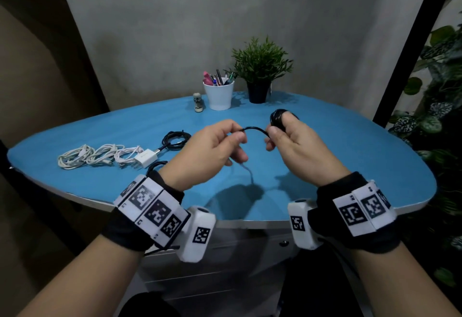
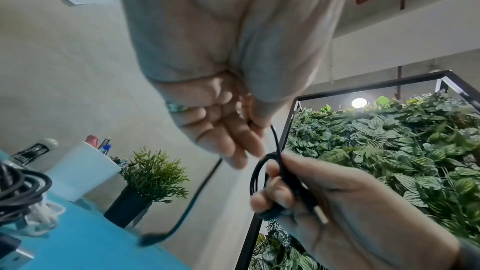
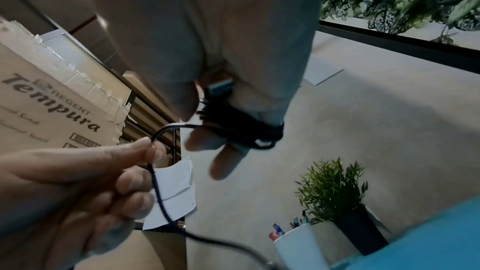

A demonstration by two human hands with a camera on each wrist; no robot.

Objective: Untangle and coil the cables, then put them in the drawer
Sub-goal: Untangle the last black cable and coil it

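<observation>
At the back of the blue desk (image 1: 350, 146) sat a white cup (image 1: 219, 96) stuffed with pens, a small potted plant (image 1: 260, 71) just to its right, and a little stapler (image 1: 198, 102) on its left. A leafy wall (image 1: 440, 86) stood off to the right.

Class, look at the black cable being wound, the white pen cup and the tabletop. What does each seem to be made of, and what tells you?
Black cable: flexible rubber or plastic jacket, slightly glossy; it bends in smooth curves.
White pen cup: smooth ceramic or plastic; which one cannot be told.
Tabletop: matte blue surface on a white-edged board, probably laminate or paint.
</observation>
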